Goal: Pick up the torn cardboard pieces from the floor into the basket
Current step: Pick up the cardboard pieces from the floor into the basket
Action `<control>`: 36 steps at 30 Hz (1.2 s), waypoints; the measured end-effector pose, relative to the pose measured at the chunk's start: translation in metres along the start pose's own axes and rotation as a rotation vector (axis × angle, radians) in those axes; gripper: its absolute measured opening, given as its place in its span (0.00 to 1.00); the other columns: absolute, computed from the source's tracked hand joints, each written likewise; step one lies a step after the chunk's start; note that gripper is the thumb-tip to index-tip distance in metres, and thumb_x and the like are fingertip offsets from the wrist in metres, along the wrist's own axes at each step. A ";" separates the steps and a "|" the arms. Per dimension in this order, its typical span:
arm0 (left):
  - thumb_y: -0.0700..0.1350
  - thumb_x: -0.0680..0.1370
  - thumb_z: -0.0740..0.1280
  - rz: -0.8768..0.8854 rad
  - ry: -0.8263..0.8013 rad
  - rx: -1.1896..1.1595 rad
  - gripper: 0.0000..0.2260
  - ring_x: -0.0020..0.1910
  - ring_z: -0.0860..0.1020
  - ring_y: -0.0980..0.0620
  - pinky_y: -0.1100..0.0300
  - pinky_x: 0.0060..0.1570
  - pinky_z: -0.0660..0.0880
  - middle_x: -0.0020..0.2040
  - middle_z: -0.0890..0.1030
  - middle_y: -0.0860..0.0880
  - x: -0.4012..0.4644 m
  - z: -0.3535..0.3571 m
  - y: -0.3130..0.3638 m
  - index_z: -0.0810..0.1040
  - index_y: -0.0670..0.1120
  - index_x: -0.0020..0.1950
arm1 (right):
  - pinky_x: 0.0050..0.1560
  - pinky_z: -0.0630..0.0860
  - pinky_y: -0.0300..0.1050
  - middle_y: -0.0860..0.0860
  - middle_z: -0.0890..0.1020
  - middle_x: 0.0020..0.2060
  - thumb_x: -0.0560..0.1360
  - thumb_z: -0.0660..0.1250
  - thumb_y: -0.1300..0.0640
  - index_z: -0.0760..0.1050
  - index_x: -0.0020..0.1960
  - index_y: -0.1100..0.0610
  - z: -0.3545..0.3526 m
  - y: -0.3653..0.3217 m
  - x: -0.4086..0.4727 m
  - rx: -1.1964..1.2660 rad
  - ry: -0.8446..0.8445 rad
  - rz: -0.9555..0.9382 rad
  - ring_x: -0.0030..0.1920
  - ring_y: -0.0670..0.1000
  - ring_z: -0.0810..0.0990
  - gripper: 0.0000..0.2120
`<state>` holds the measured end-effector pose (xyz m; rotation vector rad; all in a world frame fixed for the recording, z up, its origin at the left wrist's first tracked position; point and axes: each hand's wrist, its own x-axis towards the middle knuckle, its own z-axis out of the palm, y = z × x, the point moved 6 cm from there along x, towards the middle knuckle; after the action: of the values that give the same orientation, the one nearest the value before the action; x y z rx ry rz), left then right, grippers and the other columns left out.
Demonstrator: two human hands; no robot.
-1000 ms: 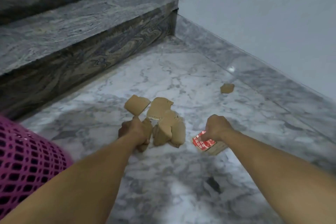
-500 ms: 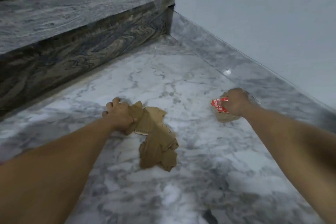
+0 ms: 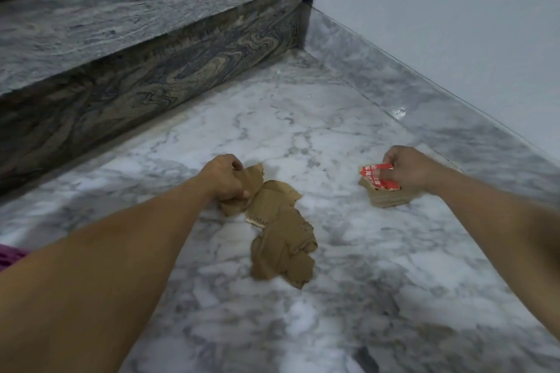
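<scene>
Grey-veined marble floor [image 3: 303, 118] runs up to a dark stone step [image 3: 151, 76] and a pale wall [image 3: 439, 24] as a person gathers torn cardboard. Toward the middle of the floor, the left hand [image 3: 222, 177] grips one end of a loose heap of brown cardboard pieces [image 3: 278, 236], which trails back across the marble toward the camera; nearer the wall-side edge, the right hand [image 3: 406, 171] pinches a small stack of scraps topped by a red-printed piece [image 3: 377, 177]. Only a sliver of the pink basket [image 3: 10, 254] shows at the floor's left edge (its opening is out of view). To finish this pick cleanly, the left hand would likely do best sweeping the trailing pieces together before lifting, since the overlapped scraps look apt to slip free, while the right keeps its stack squeezed flat.
</scene>
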<state>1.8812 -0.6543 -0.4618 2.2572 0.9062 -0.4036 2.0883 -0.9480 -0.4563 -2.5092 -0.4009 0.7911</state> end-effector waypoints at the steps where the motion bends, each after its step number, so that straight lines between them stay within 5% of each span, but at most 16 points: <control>1: 0.43 0.68 0.78 -0.006 -0.006 -0.011 0.29 0.59 0.75 0.43 0.56 0.54 0.75 0.63 0.74 0.43 -0.002 -0.003 0.000 0.72 0.43 0.66 | 0.43 0.74 0.45 0.56 0.80 0.46 0.72 0.75 0.54 0.74 0.45 0.56 0.005 -0.009 -0.008 0.052 -0.006 -0.012 0.47 0.56 0.79 0.11; 4: 0.42 0.68 0.78 -0.019 -0.008 -0.058 0.24 0.54 0.76 0.45 0.57 0.51 0.75 0.59 0.76 0.43 -0.009 -0.007 -0.002 0.75 0.43 0.62 | 0.35 0.72 0.36 0.55 0.81 0.41 0.74 0.72 0.54 0.80 0.49 0.61 0.027 -0.043 -0.032 0.124 -0.021 -0.078 0.39 0.51 0.79 0.10; 7: 0.42 0.70 0.77 -0.026 -0.011 -0.076 0.20 0.52 0.76 0.45 0.56 0.50 0.74 0.53 0.76 0.43 -0.018 -0.006 -0.002 0.76 0.40 0.59 | 0.31 0.68 0.39 0.54 0.77 0.33 0.78 0.67 0.51 0.77 0.40 0.61 0.065 -0.073 -0.062 0.133 -0.100 -0.061 0.32 0.49 0.73 0.14; 12: 0.43 0.74 0.72 -0.091 -0.026 -0.119 0.19 0.55 0.77 0.42 0.55 0.49 0.73 0.58 0.76 0.39 -0.029 0.006 -0.015 0.75 0.36 0.61 | 0.41 0.70 0.45 0.58 0.80 0.49 0.81 0.58 0.45 0.76 0.54 0.62 0.122 -0.097 -0.079 0.022 -0.119 0.016 0.48 0.58 0.78 0.20; 16: 0.43 0.75 0.71 -0.107 -0.033 -0.185 0.18 0.55 0.76 0.43 0.55 0.49 0.72 0.58 0.76 0.40 -0.033 0.010 -0.023 0.74 0.37 0.62 | 0.61 0.70 0.52 0.58 0.69 0.66 0.79 0.60 0.46 0.64 0.70 0.59 0.152 -0.101 -0.101 -0.198 -0.078 0.026 0.66 0.61 0.68 0.24; 21: 0.41 0.73 0.73 0.008 -0.033 -0.190 0.16 0.57 0.76 0.43 0.53 0.54 0.74 0.59 0.77 0.40 -0.028 0.014 -0.005 0.75 0.40 0.58 | 0.59 0.72 0.57 0.57 0.67 0.67 0.81 0.57 0.59 0.60 0.71 0.56 0.165 -0.098 -0.117 -0.361 0.027 -0.070 0.67 0.61 0.66 0.20; 25: 0.40 0.66 0.78 0.145 -0.020 -0.074 0.28 0.57 0.76 0.45 0.58 0.49 0.74 0.61 0.75 0.44 -0.022 0.027 0.015 0.73 0.46 0.64 | 0.60 0.72 0.56 0.57 0.71 0.64 0.76 0.67 0.52 0.62 0.69 0.56 0.160 -0.089 -0.118 -0.252 -0.003 -0.039 0.64 0.61 0.71 0.25; 28: 0.44 0.64 0.80 0.219 -0.071 0.180 0.40 0.63 0.71 0.46 0.57 0.56 0.75 0.65 0.70 0.47 -0.021 0.041 0.028 0.67 0.50 0.72 | 0.57 0.70 0.54 0.55 0.76 0.59 0.68 0.74 0.43 0.64 0.64 0.56 0.153 -0.086 -0.122 -0.206 -0.087 0.009 0.61 0.60 0.75 0.33; 36: 0.42 0.65 0.77 0.167 -0.036 0.350 0.29 0.60 0.67 0.45 0.53 0.54 0.76 0.60 0.68 0.45 -0.027 0.051 0.038 0.68 0.46 0.61 | 0.51 0.76 0.51 0.55 0.75 0.57 0.58 0.81 0.43 0.66 0.61 0.58 0.151 -0.077 -0.128 -0.250 -0.085 -0.015 0.58 0.59 0.76 0.41</control>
<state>1.8866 -0.7227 -0.4685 2.6102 0.6615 -0.5604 1.8861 -0.8821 -0.4665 -2.7042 -0.5796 0.8921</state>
